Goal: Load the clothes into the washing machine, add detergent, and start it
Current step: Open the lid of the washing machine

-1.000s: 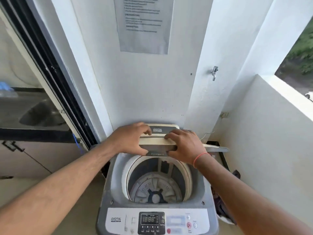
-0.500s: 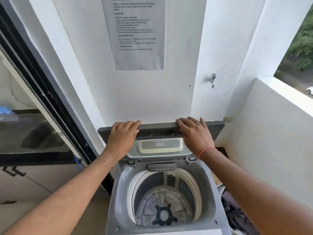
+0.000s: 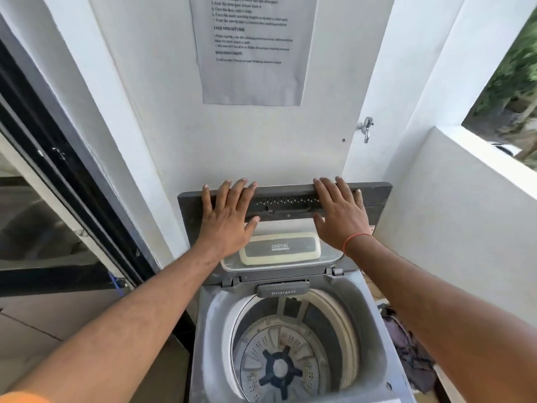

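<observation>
A grey top-load washing machine [image 3: 209,330] stands below me with its lid [image 3: 374,196] folded up against the white wall. The drum [image 3: 290,353] holds nothing; its dark pulsator shows at the bottom. A small flap marked Detergent [image 3: 282,289] sits at the back rim. My left hand [image 3: 225,216] lies flat on the lid's left part, fingers spread. My right hand [image 3: 338,212] presses flat on the lid's right part. Neither hand grips anything. A heap of dark clothes [image 3: 406,350] lies on the floor to the right of the machine.
A printed notice [image 3: 252,50] hangs on the wall above the lid. A metal tap [image 3: 365,130] juts from the wall at right. A low white parapet [image 3: 479,216] closes the right side. A dark-framed sliding glass door [image 3: 58,175] runs along the left.
Both hands have swung the lid from half-folded over the drum up to upright against the wall. The fingers have gone from gripping its edge to lying flat on it.
</observation>
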